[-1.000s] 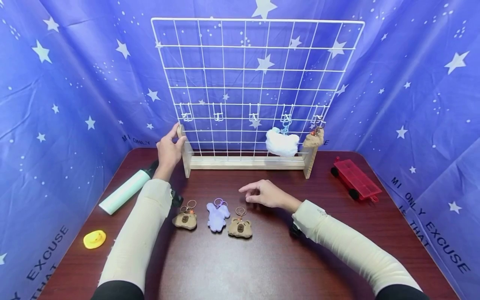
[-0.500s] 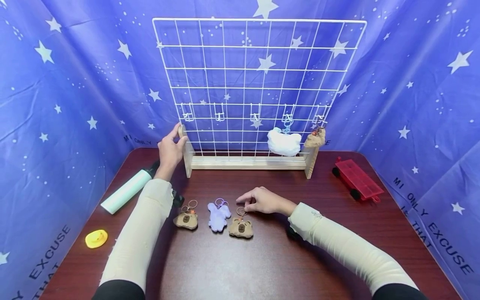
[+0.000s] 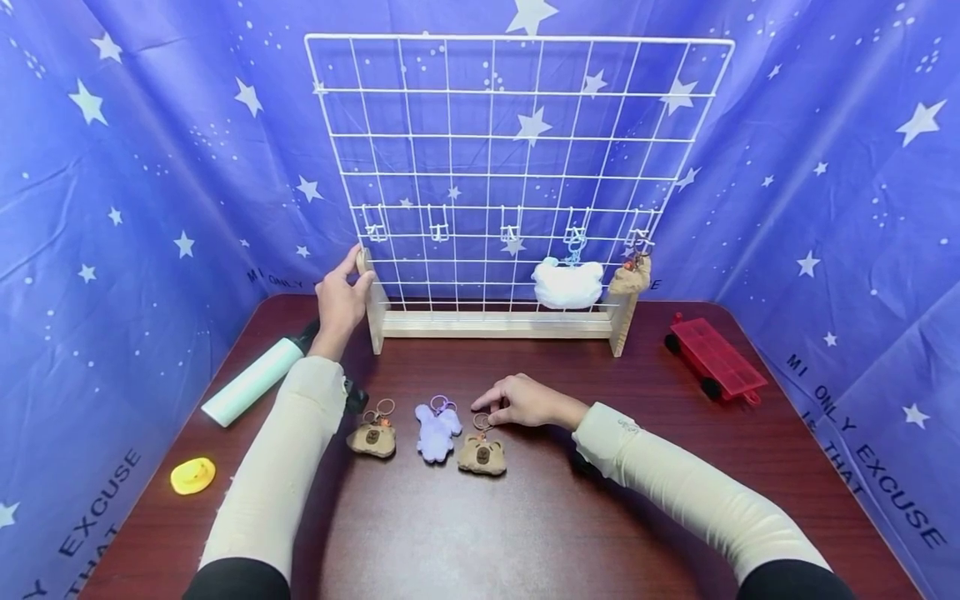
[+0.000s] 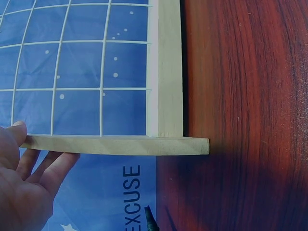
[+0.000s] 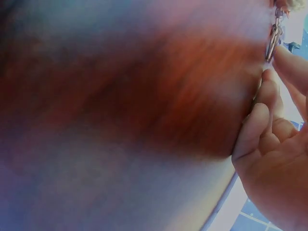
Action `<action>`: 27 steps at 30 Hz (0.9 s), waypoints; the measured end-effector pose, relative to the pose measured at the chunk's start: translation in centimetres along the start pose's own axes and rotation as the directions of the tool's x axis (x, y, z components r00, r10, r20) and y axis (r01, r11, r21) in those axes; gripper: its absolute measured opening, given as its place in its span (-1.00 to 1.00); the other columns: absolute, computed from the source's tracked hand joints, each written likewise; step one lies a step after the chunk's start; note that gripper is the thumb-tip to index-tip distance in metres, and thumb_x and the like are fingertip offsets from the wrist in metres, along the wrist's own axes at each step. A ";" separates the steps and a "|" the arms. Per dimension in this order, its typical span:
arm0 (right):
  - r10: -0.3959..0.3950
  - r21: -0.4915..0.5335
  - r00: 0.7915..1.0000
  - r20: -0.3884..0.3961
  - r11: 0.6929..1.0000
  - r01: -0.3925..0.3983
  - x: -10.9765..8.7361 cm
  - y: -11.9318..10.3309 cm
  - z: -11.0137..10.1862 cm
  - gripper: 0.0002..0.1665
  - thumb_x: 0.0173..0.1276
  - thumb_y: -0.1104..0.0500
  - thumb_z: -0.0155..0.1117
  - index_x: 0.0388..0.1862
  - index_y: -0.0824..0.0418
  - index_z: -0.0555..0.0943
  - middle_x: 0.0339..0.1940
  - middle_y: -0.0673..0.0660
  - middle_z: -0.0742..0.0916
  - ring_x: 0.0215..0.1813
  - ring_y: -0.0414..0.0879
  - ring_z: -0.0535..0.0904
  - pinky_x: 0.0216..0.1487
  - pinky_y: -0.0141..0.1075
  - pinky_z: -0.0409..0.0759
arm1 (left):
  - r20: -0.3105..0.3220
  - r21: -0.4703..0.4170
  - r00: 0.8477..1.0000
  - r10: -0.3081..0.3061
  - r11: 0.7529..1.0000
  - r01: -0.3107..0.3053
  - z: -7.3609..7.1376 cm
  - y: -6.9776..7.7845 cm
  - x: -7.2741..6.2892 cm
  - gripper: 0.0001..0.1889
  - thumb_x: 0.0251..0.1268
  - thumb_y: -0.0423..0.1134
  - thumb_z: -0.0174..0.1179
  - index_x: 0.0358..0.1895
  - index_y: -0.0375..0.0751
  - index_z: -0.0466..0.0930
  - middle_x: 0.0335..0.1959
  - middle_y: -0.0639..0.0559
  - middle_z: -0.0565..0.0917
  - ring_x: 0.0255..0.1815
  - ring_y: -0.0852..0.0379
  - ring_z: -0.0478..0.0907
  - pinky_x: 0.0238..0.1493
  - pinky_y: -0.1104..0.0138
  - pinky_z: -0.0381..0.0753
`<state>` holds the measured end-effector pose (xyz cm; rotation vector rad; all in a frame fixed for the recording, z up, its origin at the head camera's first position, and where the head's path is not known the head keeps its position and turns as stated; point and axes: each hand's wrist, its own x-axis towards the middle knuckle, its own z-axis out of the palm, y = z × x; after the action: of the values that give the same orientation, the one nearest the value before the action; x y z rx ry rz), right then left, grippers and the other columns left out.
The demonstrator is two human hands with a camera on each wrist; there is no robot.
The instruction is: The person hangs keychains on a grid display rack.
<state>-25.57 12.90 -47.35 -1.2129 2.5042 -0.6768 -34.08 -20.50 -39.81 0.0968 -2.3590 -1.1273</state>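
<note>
My left hand (image 3: 341, 300) grips the upper end of the left wooden side post (image 4: 115, 145) of a white wire grid rack (image 3: 491, 174), thumb on one face and fingers on the other. My right hand (image 3: 528, 402) rests low at the metal ring (image 3: 482, 422) of a brown capybara plush keychain (image 3: 482, 456) lying on the table. In the right wrist view its thumb (image 5: 291, 67) touches the ring (image 5: 272, 44), with a gap to the curved fingers. A purple plush keychain (image 3: 437, 435) and another brown capybara keychain (image 3: 372, 440) lie to the left.
Several white hooks (image 3: 510, 233) line the grid; a white plush (image 3: 567, 283) and a brown plush (image 3: 632, 277) hang at its right. A mint bottle (image 3: 251, 382) and yellow toy hat (image 3: 192, 476) lie left. A red toy cart (image 3: 712, 358) sits right.
My right hand has moved slightly left and down to the capybara keychain's ring, then nearly stopped. The left hand keeps its hold on the post.
</note>
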 end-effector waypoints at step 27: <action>0.002 0.043 1.000 -0.025 0.999 -0.001 -0.4 0.0 -0.6 -0.86 0.28 0.22 0.45 -0.23 -0.01 0.72 -0.43 -0.16 0.77 -0.37 -0.41 0.60 -0.20 -0.45 0.57 | -0.013 0.000 1.000 0.005 1.000 -0.005 0.2 -0.1 0.2 -0.42 0.35 -0.16 0.31 0.43 0.22 0.49 0.08 -0.04 0.78 0.33 -0.16 0.58 0.50 -0.07 0.26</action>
<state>-25.60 13.34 -46.79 -1.1949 2.4968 -0.7455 -34.33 -20.49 -39.94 0.0973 -2.3468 -1.1208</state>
